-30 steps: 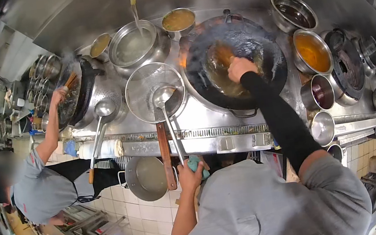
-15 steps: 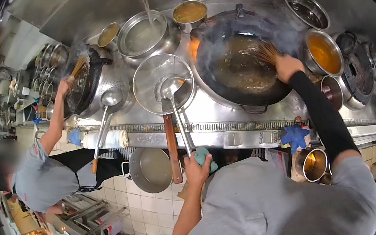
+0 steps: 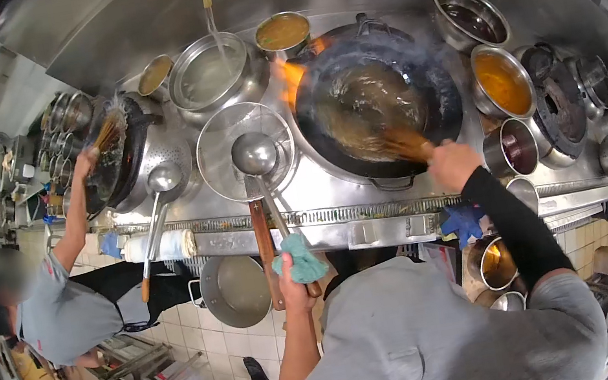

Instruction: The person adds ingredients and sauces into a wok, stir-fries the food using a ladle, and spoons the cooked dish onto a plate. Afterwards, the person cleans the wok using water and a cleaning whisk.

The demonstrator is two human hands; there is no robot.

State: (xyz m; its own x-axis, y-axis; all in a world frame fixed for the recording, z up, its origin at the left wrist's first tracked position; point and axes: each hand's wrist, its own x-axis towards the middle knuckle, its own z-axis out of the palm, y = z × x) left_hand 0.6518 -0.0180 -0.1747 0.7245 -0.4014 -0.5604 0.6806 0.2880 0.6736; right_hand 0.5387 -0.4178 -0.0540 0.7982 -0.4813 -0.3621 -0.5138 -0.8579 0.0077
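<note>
My right hand (image 3: 453,165) grips a bamboo brush (image 3: 407,145), its bristles in the murky, swirling water of the large black wok (image 3: 441,100). Flame shows at the wok's left rim. Below the stove's front edge, my left hand (image 3: 294,287) is closed around a green cloth (image 3: 301,259), with the fingers partly hidden by it. A steel ladle (image 3: 254,154) lies with its bowl over the round wire strainer (image 3: 208,157), and its handle runs down to the cloth. Beside it rests the strainer's wooden handle (image 3: 266,252).
A co-worker (image 3: 71,298) at the left brushes another wok (image 3: 127,166). Behind the strainer stands a pot of water (image 3: 211,77) under a tap. Bowls of orange liquid (image 3: 503,81) and dark liquid (image 3: 469,16) sit at the right. A deep pot (image 3: 234,290) hangs below the counter edge.
The brush and my right hand swept right, then back left and lower in the wok. My left hand turned upright with the cloth, and the ladle's bowl turned over. A dark-clad leg appeared at the bottom.
</note>
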